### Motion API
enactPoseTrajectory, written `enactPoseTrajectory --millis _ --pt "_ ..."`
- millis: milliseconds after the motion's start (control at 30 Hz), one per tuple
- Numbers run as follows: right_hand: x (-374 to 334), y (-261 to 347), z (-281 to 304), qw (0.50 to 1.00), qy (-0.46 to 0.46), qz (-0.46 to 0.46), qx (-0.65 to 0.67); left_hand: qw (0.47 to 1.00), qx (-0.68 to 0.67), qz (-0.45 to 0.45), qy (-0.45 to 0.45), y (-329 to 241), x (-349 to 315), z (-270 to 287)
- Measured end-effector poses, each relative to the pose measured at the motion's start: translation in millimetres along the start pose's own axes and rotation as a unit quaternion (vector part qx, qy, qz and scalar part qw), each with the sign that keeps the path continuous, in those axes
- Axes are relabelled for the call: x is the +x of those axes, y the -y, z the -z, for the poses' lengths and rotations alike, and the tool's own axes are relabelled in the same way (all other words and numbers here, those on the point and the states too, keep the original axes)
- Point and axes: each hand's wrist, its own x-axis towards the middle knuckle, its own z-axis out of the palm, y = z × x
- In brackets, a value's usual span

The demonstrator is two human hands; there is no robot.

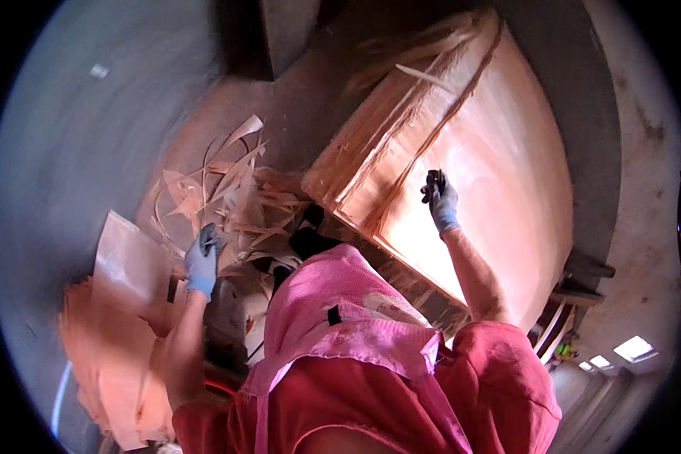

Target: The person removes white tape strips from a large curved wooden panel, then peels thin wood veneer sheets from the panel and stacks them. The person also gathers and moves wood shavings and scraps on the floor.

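Head view, read from left to right. A lower stack of veneer sheets (121,371), uneven at its edges, lies at far left, with a paler veneer sheet (132,261) at its upper end. Next comes the gloved left hand (202,262), fingers curled, beside a heap of torn veneer strips (234,185) on the floor; whether it pinches a strip cannot be told. At centre are the person's pink apron (333,299) and dark shoes (310,238). To the right, the gloved right hand (441,203), fingers bent and bunched, is over the broad, thick veneer stack (499,166); contact or grip cannot be confirmed. A loose sliver (427,78) lies near that stack's far edge. Progress: handling of the veneer appears under way, with scrap already separated and the thick stack seemingly left to work through; the proportion completed cannot be judged.
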Motion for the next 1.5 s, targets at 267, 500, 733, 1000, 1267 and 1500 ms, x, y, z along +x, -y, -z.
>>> enactPoseTrajectory --millis 267,500,733,1000,1267,1500 --pt "-24 -31 -5 0.996 0.077 -0.039 0.029 0.988 0.091 -0.044 0.117 -179 85 -64" --pt "-39 -16 -34 0.984 0.059 -0.103 0.131 0.896 0.27 -0.295 0.192 -332 185 -207" --pt "-51 21 -60 0.98 -0.032 -0.129 0.146 0.794 0.398 -0.422 0.181 -419 297 -366" --pt "-88 32 -93 0.953 -0.141 -0.215 0.16 0.831 0.276 -0.32 0.362 -425 315 -287" --pt "-89 27 -109 0.935 -0.185 -0.212 0.216 0.853 0.291 -0.35 0.258 -398 416 -175" --pt "-93 16 -80 0.892 -0.205 -0.275 0.294 0.69 0.64 -0.284 0.183 -442 432 -105"
